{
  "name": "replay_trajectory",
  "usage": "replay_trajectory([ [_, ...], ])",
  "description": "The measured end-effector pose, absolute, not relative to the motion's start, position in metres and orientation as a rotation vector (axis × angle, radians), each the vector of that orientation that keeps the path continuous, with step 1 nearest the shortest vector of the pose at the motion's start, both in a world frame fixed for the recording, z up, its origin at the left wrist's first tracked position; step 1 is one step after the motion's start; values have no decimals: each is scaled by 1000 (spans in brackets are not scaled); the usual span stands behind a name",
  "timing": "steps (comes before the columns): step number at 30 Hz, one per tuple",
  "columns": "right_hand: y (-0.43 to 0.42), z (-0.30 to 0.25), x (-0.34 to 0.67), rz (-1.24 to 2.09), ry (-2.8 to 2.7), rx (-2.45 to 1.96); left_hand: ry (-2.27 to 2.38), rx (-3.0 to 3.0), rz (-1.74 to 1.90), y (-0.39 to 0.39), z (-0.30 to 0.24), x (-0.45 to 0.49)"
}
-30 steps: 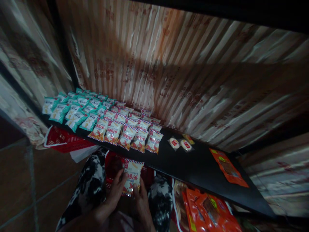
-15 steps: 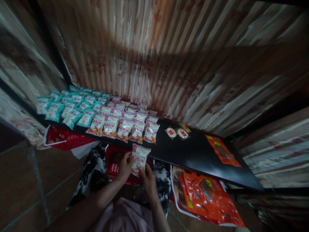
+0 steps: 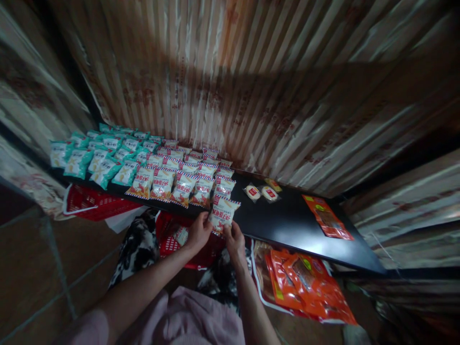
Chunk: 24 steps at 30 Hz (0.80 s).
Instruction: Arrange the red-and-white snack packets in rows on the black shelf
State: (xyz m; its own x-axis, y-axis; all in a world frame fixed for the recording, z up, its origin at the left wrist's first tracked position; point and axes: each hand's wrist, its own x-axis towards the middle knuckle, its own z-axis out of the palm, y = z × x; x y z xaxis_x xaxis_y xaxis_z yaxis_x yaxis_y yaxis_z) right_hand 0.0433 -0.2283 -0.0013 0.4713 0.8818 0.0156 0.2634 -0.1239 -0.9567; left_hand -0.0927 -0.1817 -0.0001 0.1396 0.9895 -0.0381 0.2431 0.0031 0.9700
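Note:
Between my two hands is a white and orange snack bag with red lettering and a striped top edge. My left hand pinches its left side, and my right hand grips its lower right corner. The bag is at the front edge of the black shelf, in front of the rightmost bag of the front row. Rows of matching snack bags stand behind and to the left. Farther left are rows of teal snack bags.
Two small round wrapped pastries and a yellow packet lie right of the bags. An orange packet lies at the shelf's right. Below are red baskets, one holding several orange packets. A striped curtain hangs behind.
Both hands have carried the snack bag right and up, from below the shelf edge to the front of the row's right end. The view has shifted slightly.

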Motion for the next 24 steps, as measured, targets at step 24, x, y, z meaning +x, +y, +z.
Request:
replay_trajectory([
  [24,-175,-14,77,516,-1110,-1795,1271,2102,760,-168,3,-78],
])
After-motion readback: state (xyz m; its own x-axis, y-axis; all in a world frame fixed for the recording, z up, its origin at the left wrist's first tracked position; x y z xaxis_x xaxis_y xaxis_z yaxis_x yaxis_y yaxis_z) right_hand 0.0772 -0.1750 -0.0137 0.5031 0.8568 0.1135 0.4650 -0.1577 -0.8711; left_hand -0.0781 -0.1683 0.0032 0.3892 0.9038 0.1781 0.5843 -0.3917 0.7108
